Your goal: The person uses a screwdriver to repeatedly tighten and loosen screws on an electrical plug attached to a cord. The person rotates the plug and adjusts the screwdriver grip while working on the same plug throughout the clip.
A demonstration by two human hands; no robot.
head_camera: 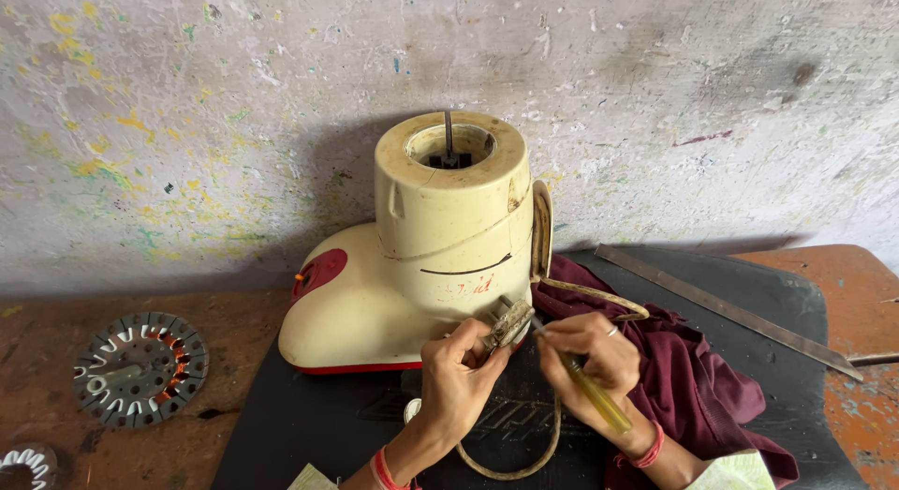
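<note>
While pinching a grimy plug (507, 321) between thumb and fingers, left hand (456, 370) up against the lower front of a cream mixer-grinder base (440, 256), grip clenched tight on that plug. Right hand (590, 359) just beside it, wrapped around a yellow-handled screwdriver (592, 394), tip angled in toward the plug, handle trailing back toward the wrist. Both wrists ringed with red thread. Dirty cream cord (524, 457) looping down under the hands and curving back up, another stretch running past the right hand toward the grinder's side. Grinder base lying on a black mat (309, 420), red dial panel (320, 270) on its left flank, open top with a dark shaft showing inside. Maroon cloth (693, 378) bunched on the mat to the right, touching the right forearm. Long metal ruler (726, 310) lying slantwise beyond the cloth, well apart from the hands. Over on the left, on the worn brown table (56, 340), a round stator plate with copper windings (140, 368), well apart from the mat. Paint-flecked wall (187, 125) behind it all.
</note>
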